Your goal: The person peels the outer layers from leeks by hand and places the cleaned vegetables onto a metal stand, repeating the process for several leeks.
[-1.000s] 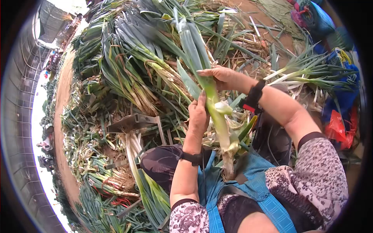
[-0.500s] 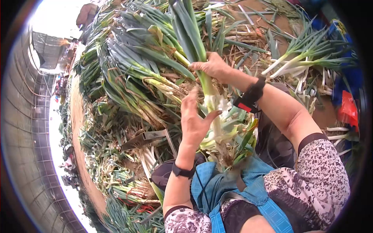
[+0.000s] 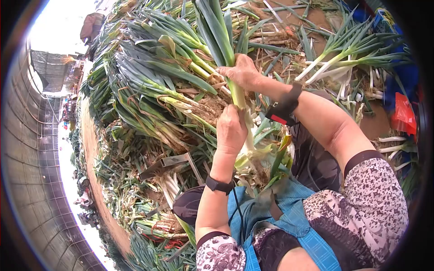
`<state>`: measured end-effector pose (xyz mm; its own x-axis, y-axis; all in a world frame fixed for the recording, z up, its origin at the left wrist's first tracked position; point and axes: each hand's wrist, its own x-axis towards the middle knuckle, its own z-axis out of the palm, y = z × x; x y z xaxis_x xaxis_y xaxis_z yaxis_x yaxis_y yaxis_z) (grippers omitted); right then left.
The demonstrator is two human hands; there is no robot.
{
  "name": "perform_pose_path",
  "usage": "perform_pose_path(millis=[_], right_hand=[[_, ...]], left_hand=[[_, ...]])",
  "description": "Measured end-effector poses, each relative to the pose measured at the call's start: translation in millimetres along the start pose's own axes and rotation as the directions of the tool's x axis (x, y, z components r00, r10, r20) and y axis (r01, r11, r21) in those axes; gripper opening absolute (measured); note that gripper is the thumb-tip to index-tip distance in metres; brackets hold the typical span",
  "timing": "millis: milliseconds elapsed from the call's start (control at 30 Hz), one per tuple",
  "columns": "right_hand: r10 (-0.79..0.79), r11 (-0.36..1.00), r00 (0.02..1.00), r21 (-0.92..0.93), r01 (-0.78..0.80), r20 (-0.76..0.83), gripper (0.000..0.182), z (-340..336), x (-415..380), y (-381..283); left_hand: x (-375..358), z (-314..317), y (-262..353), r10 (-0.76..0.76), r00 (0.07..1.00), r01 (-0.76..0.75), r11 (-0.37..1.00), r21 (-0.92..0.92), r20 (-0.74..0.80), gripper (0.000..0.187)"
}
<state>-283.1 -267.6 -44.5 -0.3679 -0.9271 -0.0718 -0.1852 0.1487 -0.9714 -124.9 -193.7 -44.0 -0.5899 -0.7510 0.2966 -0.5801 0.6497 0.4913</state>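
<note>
A thick leek (image 3: 247,135) stands nearly upright in front of me, dark green leaves at the top, pale stalk below and roots near my lap. My right hand (image 3: 244,72) is wrapped round its upper stalk, just under the leaves. Lower down, my left hand (image 3: 232,128) has its fingers closed against the left side of the same stalk. Peeled pale-green leaf pieces (image 3: 253,156) hang about the lower stalk.
Piled leeks (image 3: 149,72) fill the left and upper left. White-stalked leeks (image 3: 332,63) lie at upper right, near a red plastic piece (image 3: 403,113). A metal bracket (image 3: 174,161) stands left of my left wrist. A blue checked apron (image 3: 289,207) covers my lap.
My left hand has moved up and its spread fingers have closed on the stalk. My right hand keeps its hold, and the leek has shifted slightly left.
</note>
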Motion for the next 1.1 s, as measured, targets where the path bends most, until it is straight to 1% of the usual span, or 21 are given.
perform_pose_path(millis=[67, 100, 133, 167, 200, 233, 300, 333, 367, 400, 433, 467, 567, 600, 700, 733, 767, 833, 933, 1033, 1100], right_hand=[[-0.044, 0.999, 0.995, 0.004, 0.044, -0.086, 0.039, 4, 18, 18], [-0.065, 0.998, 0.99, 0.005, 0.066, -0.127, 0.037, 5, 25, 23], [0.115, 0.992, 0.987, 0.066, -0.108, -0.114, 0.041, -7, 25, 2], [0.039, 0.996, 0.988, 0.086, -0.027, -0.148, 0.041, -14, 41, 6], [0.013, 0.999, 0.99, 0.042, -0.007, -0.141, 0.042, -21, 43, 4], [-0.007, 1.0, 0.992, -0.006, 0.006, -0.126, 0.043, -27, 40, 2], [-0.034, 0.998, 0.994, -0.063, 0.027, -0.109, 0.045, -21, 25, -3], [-0.018, 1.0, 0.996, -0.004, 0.017, -0.091, 0.042, -18, 23, -1], [-0.003, 1.0, 0.996, 0.005, 0.003, -0.092, 0.041, -13, 22, -5], [0.018, 1.0, 0.995, 0.016, -0.017, -0.097, 0.04, -9, 17, -9], [0.041, 0.999, 0.993, 0.029, -0.038, -0.108, 0.039, -7, 16, -11], [-0.029, 1.0, 0.993, 0.008, 0.03, -0.118, 0.037, 0, 20, -2], [0.123, 0.965, 0.981, 0.214, -0.154, 0.152, 0.036, 1, 3, -17], [0.253, 0.919, 0.925, 0.229, -0.321, 0.282, 0.032, 4, 7, -14], [0.177, 0.829, 0.888, 0.423, -0.367, 0.424, 0.04, 3, 1, -12], [0.143, 0.805, 0.874, 0.459, -0.376, 0.465, 0.052, 0, 0, -14], [0.126, 0.814, 0.891, 0.468, -0.345, 0.436, 0.055, 2, -3, -17], [0.099, 0.832, 0.921, 0.477, -0.285, 0.377, 0.061, 6, -9, -22], [0.191, 0.785, 0.929, 0.519, -0.339, 0.318, 0.066, 17, -14, -26], [0.196, 0.798, 0.938, 0.51, -0.322, 0.286, 0.084, 13, -11, -29], [0.17, 0.84, 0.962, 0.479, -0.256, 0.214, 0.095, 15, 2, -17]], left_hand=[[-25, 1, 5, 0.066, 0.996, -0.067, 0.998, 0.01, 0.067, 0.012], [-51, 3, 10, 0.118, 0.972, -0.119, 0.993, -0.005, 0.203, 0.01], [-95, 20, 7, 0.037, 0.94, -0.063, 0.996, 0.065, 0.339, 0.008], [-138, 31, 7, -0.009, 0.869, -0.052, 0.993, 0.109, 0.495, 0.009], [-163, 31, 8, 0.0, 0.8, 0.062, 0.995, -0.083, 0.6, 0.012], [-165, 22, 21, -0.039, 0.787, 0.155, 0.978, -0.137, 0.616, 0.013], [-143, 2, 22, -0.109, 0.647, 0.296, 0.948, -0.116, 0.754, 0.017], [-130, -4, 17, -0.044, 0.714, 0.246, 0.95, -0.191, 0.699, 0.019], [-97, -31, 32, -0.211, 0.753, 0.311, 0.949, -0.054, 0.623, 0.024], [-68, -41, 42, -0.268, 0.857, 0.327, 0.943, -0.064, 0.441, 0.027], [-56, -42, 33, -0.19, 0.96, 0.212, 0.973, -0.089, 0.206, 0.029], [-40, -42, 36, -0.126, 0.992, 0.126, 0.992, -0.015, -0.03, 0.031], [-8, -21, 23, 0.07, 0.962, -0.01, 0.975, 0.223, -0.265, 0.038], [-8, -16, 13, -0.014, 0.966, 0.047, 0.991, 0.124, -0.257, 0.036], [-9, -11, -12, -0.239, 0.952, 0.214, 0.966, -0.145, -0.189, 0.031], [-12, -14, -13, -0.31, 0.938, 0.274, 0.938, -0.214, -0.157, 0.029], [-15, -17, -15, -0.378, 0.918, 0.334, 0.9, -0.281, -0.122, 0.028], [-15, -20, -19, -0.262, 0.937, 0.234, 0.962, -0.141, -0.23, 0.022], [-18, -17, -24, -0.132, 0.935, 0.147, 0.989, 0.023, -0.33, 0.014], [-19, -19, -23, -0.115, 0.9, 0.074, 0.991, -0.111, -0.42, 0.009], [-39, -12, -31, -0.406, 0.87, 0.218, 0.825, -0.522, -0.278, 0.015]])
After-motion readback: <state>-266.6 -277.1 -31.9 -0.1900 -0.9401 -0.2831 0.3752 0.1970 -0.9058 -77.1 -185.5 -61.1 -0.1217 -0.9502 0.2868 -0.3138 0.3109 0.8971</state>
